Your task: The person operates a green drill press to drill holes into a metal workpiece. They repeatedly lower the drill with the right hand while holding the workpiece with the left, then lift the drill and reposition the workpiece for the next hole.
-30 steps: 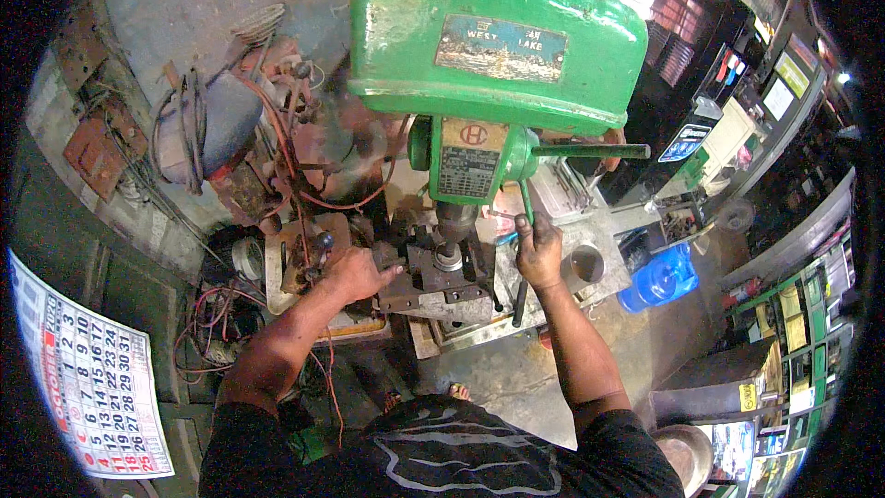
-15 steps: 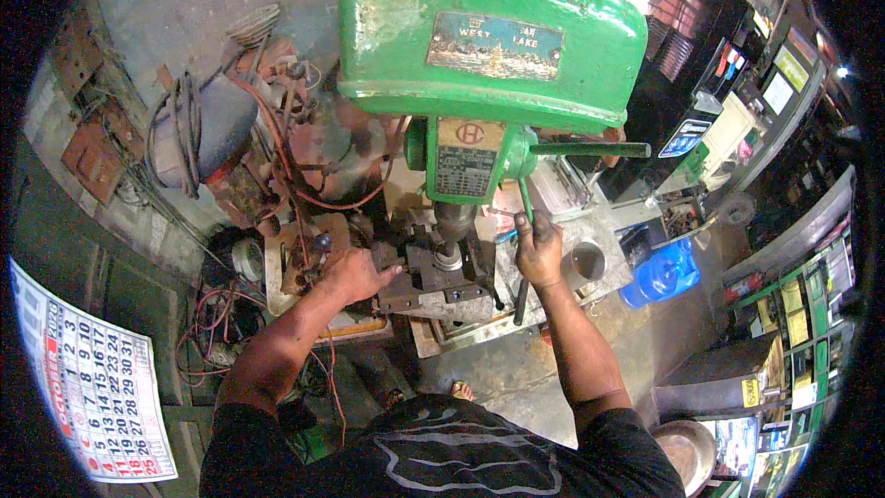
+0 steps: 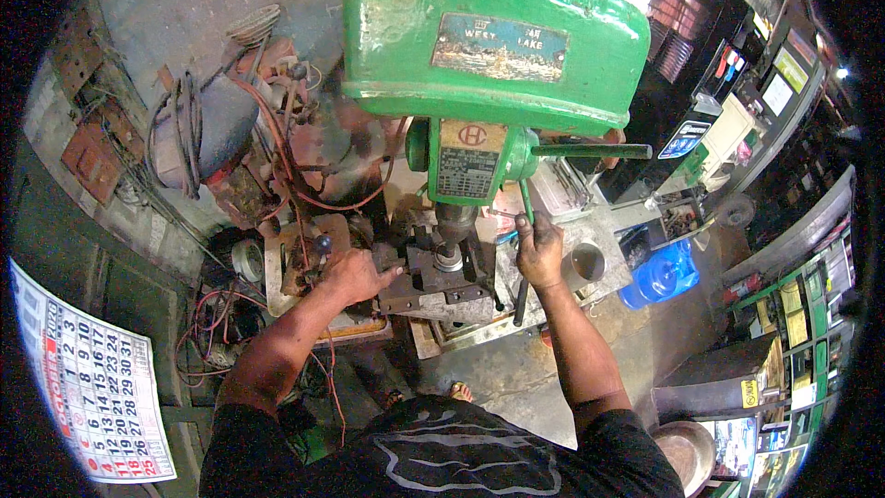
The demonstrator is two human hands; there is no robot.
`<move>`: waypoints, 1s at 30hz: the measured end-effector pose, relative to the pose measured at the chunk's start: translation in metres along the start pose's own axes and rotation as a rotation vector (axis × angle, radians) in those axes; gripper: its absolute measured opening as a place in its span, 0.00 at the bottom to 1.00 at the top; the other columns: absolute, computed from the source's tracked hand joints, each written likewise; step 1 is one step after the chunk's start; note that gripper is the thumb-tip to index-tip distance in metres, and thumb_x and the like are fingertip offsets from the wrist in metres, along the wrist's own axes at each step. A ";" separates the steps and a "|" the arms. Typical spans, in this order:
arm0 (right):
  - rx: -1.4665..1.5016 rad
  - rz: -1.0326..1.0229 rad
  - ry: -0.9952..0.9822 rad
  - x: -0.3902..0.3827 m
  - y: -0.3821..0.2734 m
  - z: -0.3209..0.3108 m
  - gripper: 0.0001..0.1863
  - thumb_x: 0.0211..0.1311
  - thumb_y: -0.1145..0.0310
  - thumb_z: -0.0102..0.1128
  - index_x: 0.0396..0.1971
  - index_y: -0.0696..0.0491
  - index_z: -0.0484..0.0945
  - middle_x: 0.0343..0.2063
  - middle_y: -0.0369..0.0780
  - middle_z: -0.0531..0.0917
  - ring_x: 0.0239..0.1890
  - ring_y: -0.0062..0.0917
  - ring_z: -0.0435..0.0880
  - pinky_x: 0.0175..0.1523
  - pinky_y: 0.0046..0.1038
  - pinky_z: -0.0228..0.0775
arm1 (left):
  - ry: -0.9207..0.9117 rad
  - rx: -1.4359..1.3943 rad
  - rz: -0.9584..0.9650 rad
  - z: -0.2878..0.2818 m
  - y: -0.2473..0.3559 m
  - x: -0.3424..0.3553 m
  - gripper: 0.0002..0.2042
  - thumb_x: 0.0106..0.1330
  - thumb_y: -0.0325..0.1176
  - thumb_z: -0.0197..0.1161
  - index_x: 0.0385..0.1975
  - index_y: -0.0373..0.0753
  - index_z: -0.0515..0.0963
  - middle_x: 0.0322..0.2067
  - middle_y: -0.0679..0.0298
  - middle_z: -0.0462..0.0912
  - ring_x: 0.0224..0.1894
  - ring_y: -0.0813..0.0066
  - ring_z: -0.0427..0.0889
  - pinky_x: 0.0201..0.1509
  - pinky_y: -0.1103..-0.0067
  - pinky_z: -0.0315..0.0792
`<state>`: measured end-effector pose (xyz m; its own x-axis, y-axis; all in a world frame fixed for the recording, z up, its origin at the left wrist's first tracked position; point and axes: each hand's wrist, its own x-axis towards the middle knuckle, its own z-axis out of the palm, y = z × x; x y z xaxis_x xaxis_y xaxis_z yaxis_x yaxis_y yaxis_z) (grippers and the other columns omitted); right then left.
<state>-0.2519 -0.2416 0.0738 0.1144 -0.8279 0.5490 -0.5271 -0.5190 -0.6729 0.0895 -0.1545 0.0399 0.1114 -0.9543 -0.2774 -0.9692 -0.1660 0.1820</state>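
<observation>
Vise [image 3: 438, 302], drill press [image 3: 493, 46] above it, right hand [image 3: 540, 253] grips lever [image 3: 526, 197] right of it, left hand [image 3: 354, 277] left of it (grip unclear)

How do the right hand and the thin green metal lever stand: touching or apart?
Touching. The head view shows the right hand closed on the thin green metal lever, which runs down into its grip with no gap.

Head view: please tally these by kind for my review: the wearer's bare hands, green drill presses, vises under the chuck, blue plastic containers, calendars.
Bare hands: 2 (left hand, right hand)
Green drill press: 1
Vise: 1
Blue plastic container: 1
Calendar: 1
Total: 6
</observation>
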 end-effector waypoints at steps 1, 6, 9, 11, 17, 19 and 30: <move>-0.001 0.001 -0.001 0.000 0.000 0.000 0.21 0.79 0.55 0.57 0.31 0.59 0.79 0.19 0.52 0.80 0.26 0.54 0.82 0.34 0.49 0.70 | -0.011 0.007 -0.001 0.000 0.000 0.000 0.42 0.67 0.72 0.58 0.37 0.26 0.87 0.38 0.41 0.89 0.45 0.42 0.89 0.55 0.56 0.82; -0.013 -0.015 0.013 0.000 0.002 0.001 0.21 0.78 0.54 0.58 0.31 0.59 0.79 0.20 0.52 0.80 0.27 0.55 0.82 0.35 0.49 0.70 | -0.013 -0.013 -0.012 0.001 -0.001 0.001 0.42 0.67 0.72 0.59 0.37 0.26 0.87 0.38 0.41 0.89 0.45 0.42 0.89 0.55 0.56 0.82; -0.004 -0.010 0.020 -0.001 0.004 0.002 0.21 0.78 0.54 0.58 0.32 0.58 0.80 0.20 0.52 0.80 0.28 0.55 0.81 0.35 0.50 0.70 | -0.011 -0.008 0.006 0.002 -0.002 0.002 0.42 0.67 0.72 0.59 0.37 0.26 0.86 0.38 0.41 0.89 0.45 0.42 0.89 0.55 0.56 0.82; 0.005 -0.005 0.024 -0.002 0.005 0.003 0.21 0.78 0.54 0.58 0.32 0.58 0.80 0.20 0.52 0.80 0.28 0.55 0.81 0.35 0.50 0.69 | -0.006 -0.005 0.016 0.002 -0.002 0.002 0.42 0.67 0.72 0.59 0.38 0.26 0.86 0.39 0.41 0.89 0.46 0.41 0.89 0.55 0.56 0.82; -0.018 0.003 0.017 -0.002 0.006 0.004 0.20 0.78 0.54 0.58 0.34 0.58 0.81 0.21 0.50 0.81 0.28 0.54 0.82 0.36 0.49 0.70 | -0.025 -0.007 -0.005 0.001 -0.002 0.002 0.41 0.67 0.71 0.60 0.40 0.25 0.85 0.40 0.39 0.88 0.46 0.41 0.89 0.54 0.55 0.82; -0.035 0.035 0.002 -0.002 0.005 0.003 0.20 0.78 0.54 0.58 0.34 0.57 0.82 0.21 0.50 0.81 0.28 0.54 0.82 0.37 0.49 0.70 | -0.032 0.005 -0.014 0.000 -0.001 0.002 0.41 0.67 0.71 0.61 0.39 0.25 0.86 0.39 0.39 0.88 0.46 0.41 0.89 0.55 0.55 0.82; -0.029 -0.047 0.022 0.001 0.000 0.000 0.19 0.78 0.56 0.58 0.33 0.58 0.81 0.20 0.51 0.81 0.26 0.54 0.83 0.34 0.48 0.71 | 0.037 -0.025 0.024 0.004 -0.003 0.002 0.41 0.67 0.71 0.61 0.36 0.26 0.86 0.37 0.40 0.89 0.45 0.41 0.89 0.55 0.56 0.82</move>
<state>-0.2513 -0.2419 0.0742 0.1209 -0.7977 0.5907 -0.5461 -0.5504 -0.6315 0.0916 -0.1546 0.0348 0.0972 -0.9665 -0.2375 -0.9660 -0.1491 0.2115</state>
